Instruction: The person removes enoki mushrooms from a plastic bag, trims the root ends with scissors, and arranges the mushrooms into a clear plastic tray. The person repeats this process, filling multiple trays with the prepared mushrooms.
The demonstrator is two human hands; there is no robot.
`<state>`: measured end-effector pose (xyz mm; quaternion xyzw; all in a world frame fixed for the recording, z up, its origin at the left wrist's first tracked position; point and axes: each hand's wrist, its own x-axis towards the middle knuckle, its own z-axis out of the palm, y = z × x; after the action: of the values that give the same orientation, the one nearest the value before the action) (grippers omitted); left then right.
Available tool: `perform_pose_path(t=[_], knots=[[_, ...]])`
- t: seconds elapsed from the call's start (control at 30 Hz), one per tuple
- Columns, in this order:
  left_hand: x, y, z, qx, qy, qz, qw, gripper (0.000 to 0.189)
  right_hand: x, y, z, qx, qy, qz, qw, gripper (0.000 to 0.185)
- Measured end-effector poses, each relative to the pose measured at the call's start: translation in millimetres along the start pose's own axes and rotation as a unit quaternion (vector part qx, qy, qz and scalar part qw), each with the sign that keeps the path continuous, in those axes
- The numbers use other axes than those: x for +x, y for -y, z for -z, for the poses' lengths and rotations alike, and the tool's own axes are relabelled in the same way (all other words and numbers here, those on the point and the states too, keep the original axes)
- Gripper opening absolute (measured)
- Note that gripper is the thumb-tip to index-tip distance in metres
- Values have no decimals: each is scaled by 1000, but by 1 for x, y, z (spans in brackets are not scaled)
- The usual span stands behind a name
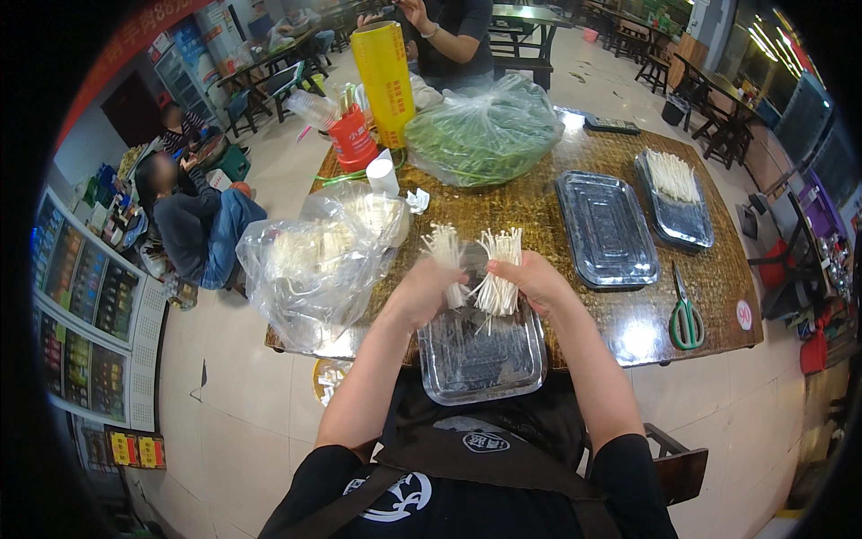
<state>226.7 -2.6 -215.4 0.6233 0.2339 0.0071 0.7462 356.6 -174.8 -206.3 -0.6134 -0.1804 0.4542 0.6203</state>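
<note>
My left hand (425, 291) grips a bunch of enoki mushrooms (443, 244), slightly blurred. In my right hand (537, 279) is a second enoki bunch (500, 296), its caps pointing away from me. Both bunches are above a clear plastic tray (481, 364) at the table's near edge, partly overhanging it. To the left lies an open clear plastic bag (289, 303) holding more enoki mushrooms (313, 246). On the right stand a black-based tray with a clear lid or stacked trays (608, 229) and another tray (687, 226) with enoki (672, 176) at its far end.
Green-handled scissors (685, 323) lie on the wooden table (592, 330) at right. Farther back are a bag of leafy greens (481, 131), a yellow cylinder (385, 84), a red container (353, 138) and a paper roll (382, 176). A person (458, 40) is across the table; another (195, 215) sits left.
</note>
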Motion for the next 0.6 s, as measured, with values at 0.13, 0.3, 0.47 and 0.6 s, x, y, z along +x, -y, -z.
perform_pose_path(t=[0.13, 0.3, 0.47, 0.6], knots=[[-3, 1, -22, -61, 74, -10, 995, 35, 6, -11, -9, 28, 26, 34, 999, 27], [-6, 0, -28, -64, 101, -12, 993, 36, 9, -10, -7, -6, 39, 19, 999, 35], [-10, -4, -24, -106, 56, 34, 992, 31, 3, -4, -9, 17, -5, 34, 999, 26], [2, 8, -3, -70, -8, 42, 997, 24, 7, -8, 0, 20, -18, 23, 999, 30]])
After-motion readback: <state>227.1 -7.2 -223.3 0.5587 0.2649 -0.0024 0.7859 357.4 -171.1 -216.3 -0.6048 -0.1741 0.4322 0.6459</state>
